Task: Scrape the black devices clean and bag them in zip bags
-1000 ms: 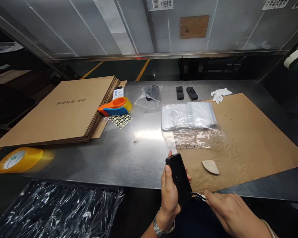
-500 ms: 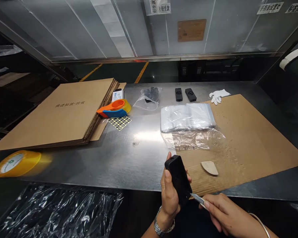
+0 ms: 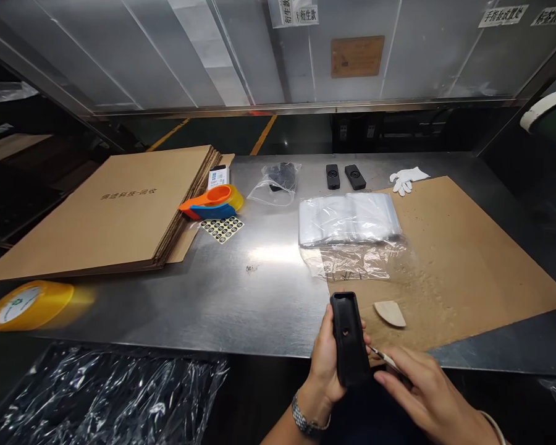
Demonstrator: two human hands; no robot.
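My left hand point(image 3: 327, 361) is wrapped round a long black plastic casing point(image 3: 348, 339), held upright at the near edge of the steel table point(image 3: 241, 290). The casing shows a hollowed side with a small hole. My right hand point(image 3: 426, 395) pinches a thin metal blade point(image 3: 383, 356) whose tip touches the casing's right edge. A watch sits on my left wrist.
A brown cardboard sheet point(image 3: 463, 259) bears a small wedge-shaped piece point(image 3: 390, 313) and clear plastic bags point(image 3: 349, 219). Farther back lie two black casings point(image 3: 345, 176), a white glove point(image 3: 408, 179), a bagged black part point(image 3: 278, 179), an orange tape dispenser point(image 3: 212, 203), a sticker sheet point(image 3: 222, 227), stacked flat cartons point(image 3: 115, 210). A yellow tape roll point(image 3: 25, 304) is at left.
My left hand has turned the casing so its hollow side faces me and shifted it slightly right. My right hand has risen, with the blade now higher against the casing's right edge.
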